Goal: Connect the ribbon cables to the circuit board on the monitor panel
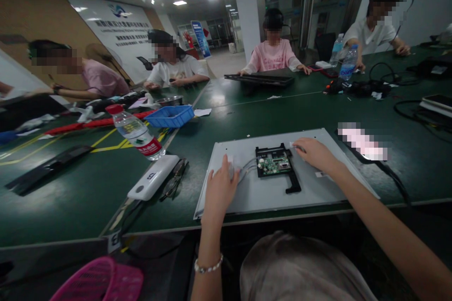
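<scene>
A flat light-grey panel (243, 197) lies on the table in front of me. On it sits a black plastic bracket (294, 183) around a green circuit board (273, 164). Grey wires (249, 165) run from the board's left side toward my left hand (221, 188). That hand is over the panel's left part, index finger and thumb stretched apart, beside a small whitish piece whose kind I cannot tell. At the bracket's upper right corner, my right hand (314, 154) has its fingertips pinched together. Whatever they hold is too small to name.
Left of the panel are eyeglasses (174, 178), a white power bank (153, 178), a water bottle (137, 134) and a blue tray (171, 116). A phone (363, 143) lies to the right. A pink basket (102, 282) stands below the table edge. Several people sit around the table.
</scene>
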